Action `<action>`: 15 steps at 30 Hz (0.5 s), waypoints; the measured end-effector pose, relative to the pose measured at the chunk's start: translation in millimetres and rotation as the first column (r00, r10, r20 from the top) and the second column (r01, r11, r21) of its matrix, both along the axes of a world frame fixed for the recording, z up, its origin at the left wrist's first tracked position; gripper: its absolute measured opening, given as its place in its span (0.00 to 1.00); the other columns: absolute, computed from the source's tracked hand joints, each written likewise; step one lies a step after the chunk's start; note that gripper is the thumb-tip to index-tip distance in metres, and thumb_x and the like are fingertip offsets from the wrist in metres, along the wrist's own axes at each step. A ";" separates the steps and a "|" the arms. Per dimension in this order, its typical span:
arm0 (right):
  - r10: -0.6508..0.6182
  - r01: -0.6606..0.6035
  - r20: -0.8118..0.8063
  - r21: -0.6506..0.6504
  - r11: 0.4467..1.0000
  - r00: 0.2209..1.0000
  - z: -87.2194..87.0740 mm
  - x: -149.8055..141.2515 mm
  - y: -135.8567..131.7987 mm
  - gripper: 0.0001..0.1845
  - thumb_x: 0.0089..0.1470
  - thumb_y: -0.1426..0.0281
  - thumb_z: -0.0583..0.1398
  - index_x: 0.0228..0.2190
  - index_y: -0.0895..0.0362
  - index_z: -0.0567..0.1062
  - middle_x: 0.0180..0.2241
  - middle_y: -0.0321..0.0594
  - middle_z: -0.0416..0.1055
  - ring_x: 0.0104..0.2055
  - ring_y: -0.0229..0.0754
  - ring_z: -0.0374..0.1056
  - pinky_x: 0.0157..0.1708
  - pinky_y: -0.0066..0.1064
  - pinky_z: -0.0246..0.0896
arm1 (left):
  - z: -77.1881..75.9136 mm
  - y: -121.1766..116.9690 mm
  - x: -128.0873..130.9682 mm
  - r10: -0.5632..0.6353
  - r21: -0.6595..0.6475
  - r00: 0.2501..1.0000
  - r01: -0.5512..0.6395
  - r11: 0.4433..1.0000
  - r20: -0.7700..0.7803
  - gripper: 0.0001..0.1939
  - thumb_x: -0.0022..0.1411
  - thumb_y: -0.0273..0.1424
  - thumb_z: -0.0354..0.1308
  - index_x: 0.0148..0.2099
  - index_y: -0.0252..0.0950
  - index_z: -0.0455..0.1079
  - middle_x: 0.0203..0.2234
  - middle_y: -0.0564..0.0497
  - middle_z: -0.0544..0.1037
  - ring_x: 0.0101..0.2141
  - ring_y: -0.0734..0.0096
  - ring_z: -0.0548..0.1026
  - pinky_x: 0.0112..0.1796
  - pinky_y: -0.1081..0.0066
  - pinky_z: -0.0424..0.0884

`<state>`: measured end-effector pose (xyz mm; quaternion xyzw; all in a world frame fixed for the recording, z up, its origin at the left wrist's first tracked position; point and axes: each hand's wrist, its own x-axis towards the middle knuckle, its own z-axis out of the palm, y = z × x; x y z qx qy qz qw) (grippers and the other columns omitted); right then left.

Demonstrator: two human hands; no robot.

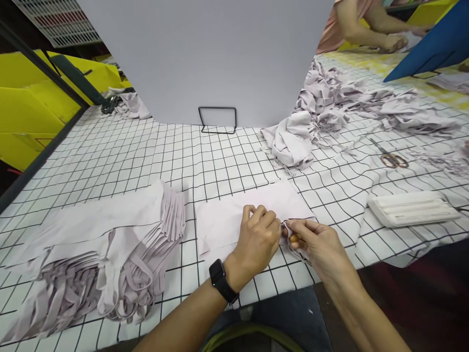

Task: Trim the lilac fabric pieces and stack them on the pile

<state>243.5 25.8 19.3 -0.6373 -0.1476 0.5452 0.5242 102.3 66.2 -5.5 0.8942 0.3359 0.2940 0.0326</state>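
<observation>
A flat pale pink fabric piece [227, 215] lies on the grid-patterned cloth in front of me. My left hand [258, 237], with a black watch [223, 281] on its wrist, rests over its lower right part. Its fingers are curled and pinch the fabric near the right-hand end. Close beside it, my right hand [318, 242] pinches the fabric's edge between thumb and index finger. A narrow fabric strap [298, 252] hangs below those fingertips. Whether a small tool is also in the right hand cannot be made out.
Stacked fabric pieces with dangling straps [120, 244] lie at left. A crumpled fabric heap [289, 139] sits behind my hands. Scissors [394, 160] and a white plastic device [414, 209] lie at right. A grey panel [220, 58] with a wire stand rises ahead; another person's arms [366, 29] work beyond.
</observation>
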 end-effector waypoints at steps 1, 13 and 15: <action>0.010 -0.010 0.001 0.004 1.000 1.000 0.2 -0.4 0.0 0.21 0.26 0.61 0.79 0.19 0.62 0.81 0.19 0.38 0.73 0.18 0.32 0.65 0.18 0.23 0.64 | -0.3 0.0 0.4 -0.006 0.010 1.000 0.006 1.000 -0.003 0.12 0.67 0.21 0.54 0.31 0.34 0.71 0.28 0.50 0.74 0.35 0.64 0.68 0.41 0.60 0.62; 0.244 -0.243 0.030 -0.019 0.970 0.969 9.2 5.0 5.9 0.25 0.24 0.58 0.78 0.13 0.60 0.73 0.12 0.30 0.59 0.15 0.26 0.49 0.13 0.22 0.40 | -2.8 4.4 2.5 -0.095 0.006 0.985 0.096 0.995 -0.141 0.14 0.68 0.20 0.52 0.29 0.33 0.70 0.28 0.48 0.71 0.34 0.63 0.66 0.43 0.61 0.65; 0.250 -0.249 0.040 -0.018 0.968 0.967 6.5 5.5 5.2 0.25 0.25 0.57 0.78 0.14 0.60 0.73 0.11 0.28 0.58 0.15 0.26 0.47 0.13 0.22 0.38 | -3.6 5.7 2.8 -0.080 -0.005 0.984 0.080 0.997 -0.159 0.14 0.68 0.20 0.52 0.30 0.33 0.70 0.28 0.48 0.71 0.34 0.63 0.66 0.43 0.62 0.65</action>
